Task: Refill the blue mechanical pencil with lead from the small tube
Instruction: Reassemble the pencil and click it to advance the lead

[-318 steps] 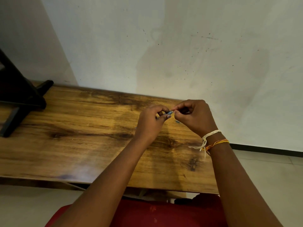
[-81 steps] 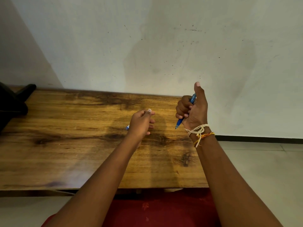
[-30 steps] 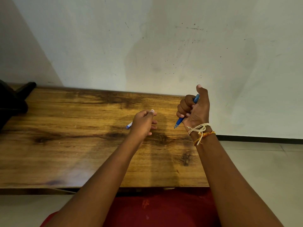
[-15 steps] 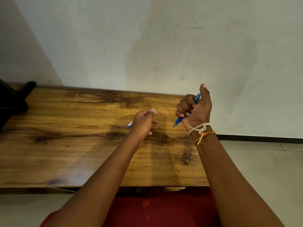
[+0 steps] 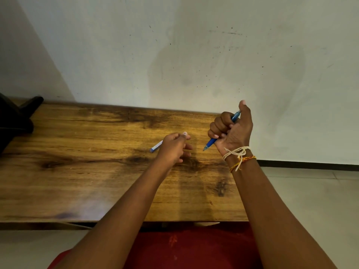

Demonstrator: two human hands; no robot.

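Note:
My right hand (image 5: 232, 131) is closed in a fist around the blue mechanical pencil (image 5: 211, 141), held above the wooden table (image 5: 77, 171). The pencil's tip points down and left; its top end shows under my raised thumb. My left hand (image 5: 173, 147) hovers over the table's middle, thumb and forefinger pinched together; what they pinch is too small to make out. The small lead tube (image 5: 156, 146), white with a blue end, sticks out from the left side of that hand; whether it is held or lies on the table I cannot tell.
A black stand (image 5: 15, 121) occupies the table's far left corner. The table's back edge meets a white wall (image 5: 194, 55). Tiled floor (image 5: 310, 200) lies beyond the right edge. My red-clad lap (image 5: 184, 249) is under the near edge.
Over the last second my right thumb rose off the pencil's top, pressed back down, and is lifted again. The left hand and the tube stayed in place.

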